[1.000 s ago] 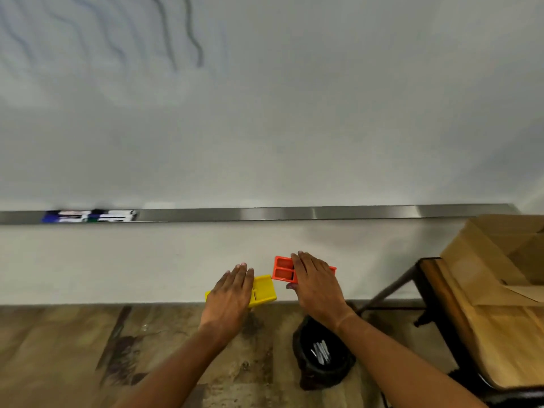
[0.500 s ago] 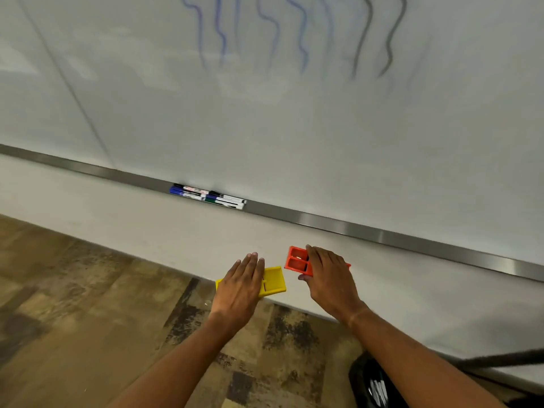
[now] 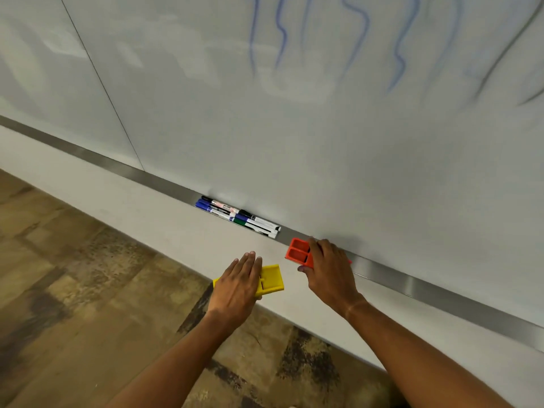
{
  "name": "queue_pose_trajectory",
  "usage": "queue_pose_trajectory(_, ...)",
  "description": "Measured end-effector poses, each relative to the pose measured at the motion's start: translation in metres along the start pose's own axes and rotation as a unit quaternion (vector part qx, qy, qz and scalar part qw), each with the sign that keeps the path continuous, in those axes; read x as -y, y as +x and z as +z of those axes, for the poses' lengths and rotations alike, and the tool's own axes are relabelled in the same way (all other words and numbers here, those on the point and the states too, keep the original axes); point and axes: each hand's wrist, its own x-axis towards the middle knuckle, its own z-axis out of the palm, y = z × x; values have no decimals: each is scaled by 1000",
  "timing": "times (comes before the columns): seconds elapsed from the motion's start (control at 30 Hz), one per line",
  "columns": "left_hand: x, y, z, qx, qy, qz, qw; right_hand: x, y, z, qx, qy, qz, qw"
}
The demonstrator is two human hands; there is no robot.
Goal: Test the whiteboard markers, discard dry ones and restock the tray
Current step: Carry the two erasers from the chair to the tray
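Whiteboard (image 3: 294, 128) fills the upper frame, tilted in view, with wavy blue test strokes (image 3: 362, 36) up top and darker strokes at far right (blurred). A thin vertical seam runs down its left part. Below it the pale wall strip (image 3: 132, 207), then patchy brown floor (image 3: 73, 290) at lower left.

Metal tray rail (image 3: 441, 295) runs diagonally along the board's bottom edge, upper left to lower right.

Both forearms come in from the bottom edge, bare.

Markers (image 3: 238, 216) lie bunched on the rail left of centre, parallel to it: blue and black caps at the left end, a green one in the middle, white barrels (exact count hard to tell).

Right hand (image 3: 329, 269) is clamped on an orange two-compartment holder (image 3: 298, 251), fingers over its top, thumb under; the holder sits at the rail just right of the markers, contact with the rail unclear.

Left hand (image 3: 238, 284) lies flat, fingers together and extended, over a yellow holder (image 3: 272, 279), covering its left half; grip underneath is hidden, so closed or not, cannot tell. The yellow holder is lower than the orange one, apart from it, in front of the wall strip.
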Motion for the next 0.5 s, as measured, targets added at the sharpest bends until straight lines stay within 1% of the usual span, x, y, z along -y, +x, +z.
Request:
queue_pose_trajectory(0.13, 12, 18, 5, 15, -6, -4, 1000, -5, 28, 10, 17, 11, 12, 1000)
queue_pose_trajectory(0.37, 43, 50, 17, 32, -21, 28, 999, -5, 62, 28, 37, -15, 17, 999)
queue_pose_trajectory(0.5, 63, 69, 26, 32, -28, 52, 998, 2, 71, 35, 42, -11, 32, 999)
